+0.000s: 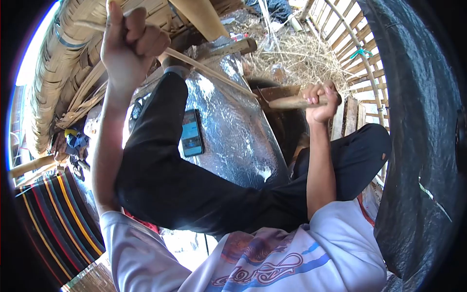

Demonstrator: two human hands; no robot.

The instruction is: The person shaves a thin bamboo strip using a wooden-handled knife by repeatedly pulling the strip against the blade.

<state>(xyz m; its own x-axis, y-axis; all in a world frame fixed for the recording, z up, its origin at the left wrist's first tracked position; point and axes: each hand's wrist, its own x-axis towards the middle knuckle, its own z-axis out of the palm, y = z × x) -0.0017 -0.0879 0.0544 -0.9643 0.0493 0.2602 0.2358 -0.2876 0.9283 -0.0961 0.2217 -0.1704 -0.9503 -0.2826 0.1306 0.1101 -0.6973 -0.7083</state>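
My left hand (134, 41) is raised at the upper left, closed around a thin bamboo strip (211, 71). The strip slants down to the right across the space in front of me. Over on the right, my right hand (322, 103) wraps round the thick wooden handle of a knife (289, 102). Its narrow dark blade points left, close to the lower end of the strip; whether the two touch I cannot tell. My legs in dark trousers (180, 194) are bent on either side of a shiny, silvery sheet (233, 131).
A phone (192, 133) lies on the sheet beside my leg. Pale shavings (301, 63) are heaped at the back, by a slatted bamboo wall (357, 51). A dark plastic sheet (413, 121) hangs at right. Woven bamboo (53, 78) and a striped cloth (58, 219) are at left.
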